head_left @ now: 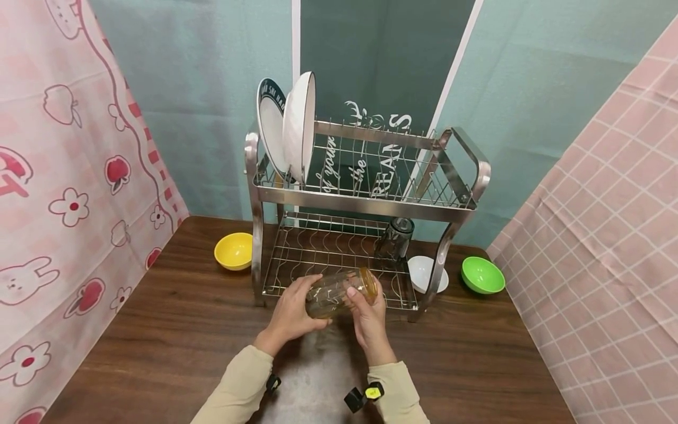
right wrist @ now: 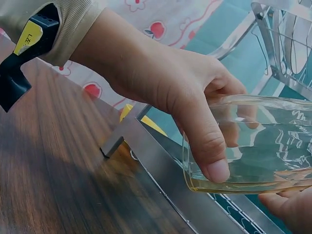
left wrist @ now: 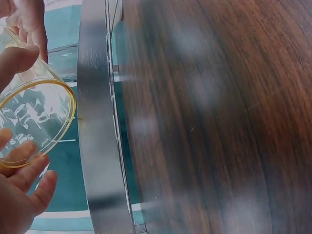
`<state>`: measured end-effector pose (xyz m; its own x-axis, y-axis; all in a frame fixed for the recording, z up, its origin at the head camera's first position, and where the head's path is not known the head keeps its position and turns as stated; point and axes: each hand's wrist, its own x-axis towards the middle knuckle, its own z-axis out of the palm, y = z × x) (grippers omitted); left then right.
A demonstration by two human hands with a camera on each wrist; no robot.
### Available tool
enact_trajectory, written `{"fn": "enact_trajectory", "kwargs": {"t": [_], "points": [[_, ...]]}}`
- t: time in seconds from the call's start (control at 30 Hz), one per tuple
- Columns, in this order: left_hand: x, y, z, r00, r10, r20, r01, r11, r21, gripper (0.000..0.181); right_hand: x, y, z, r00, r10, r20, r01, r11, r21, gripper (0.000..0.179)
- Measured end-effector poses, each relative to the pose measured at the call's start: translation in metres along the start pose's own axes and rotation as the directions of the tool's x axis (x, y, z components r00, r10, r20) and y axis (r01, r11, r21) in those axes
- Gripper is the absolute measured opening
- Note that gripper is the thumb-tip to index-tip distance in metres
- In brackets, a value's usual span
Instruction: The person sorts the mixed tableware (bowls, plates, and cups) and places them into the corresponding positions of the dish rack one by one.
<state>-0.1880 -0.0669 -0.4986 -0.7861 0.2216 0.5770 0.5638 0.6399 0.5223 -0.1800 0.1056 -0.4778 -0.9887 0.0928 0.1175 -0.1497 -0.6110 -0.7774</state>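
Note:
A clear, amber-tinted drinking glass (head_left: 333, 292) with white lettering lies sideways between my hands, in front of the rack. My left hand (head_left: 295, 312) grips its left end, thumb along one side and fingers around the other, as the right wrist view also shows. Around the other end, by the thick amber edge, my right hand (head_left: 369, 318) holds it with the thumb across the side. In the left wrist view the round amber-edged end of the glass (left wrist: 36, 122) faces the camera, with fingertips at its edge.
A two-tier metal dish rack (head_left: 360, 205) stands behind the hands. Its top tier holds a white bowl (head_left: 300, 126) and a dark-rimmed plate (head_left: 271, 121); an upturned dark glass (head_left: 397, 238) sits below. Yellow (head_left: 233, 251), white (head_left: 428, 274) and green bowls (head_left: 482, 275) are nearby.

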Motion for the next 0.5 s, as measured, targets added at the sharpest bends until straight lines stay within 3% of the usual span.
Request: {"fn": "enact_trajectory", "kwargs": {"t": [0.3, 0.5], "points": [[-0.002, 0.005, -0.011, 0.997, 0.034, 0.067, -0.035, 0.999, 0.002, 0.095, -0.002, -0.001, 0.0, 0.999, -0.038, 0.034, 0.037, 0.999, 0.027, 0.051], [-0.003, 0.007, -0.016, 0.998, 0.017, 0.053, -0.017, 1.0, -0.003, 0.087, -0.002, -0.002, 0.001, 0.996, -0.063, 0.056, 0.063, 0.998, 0.009, 0.051]]}}
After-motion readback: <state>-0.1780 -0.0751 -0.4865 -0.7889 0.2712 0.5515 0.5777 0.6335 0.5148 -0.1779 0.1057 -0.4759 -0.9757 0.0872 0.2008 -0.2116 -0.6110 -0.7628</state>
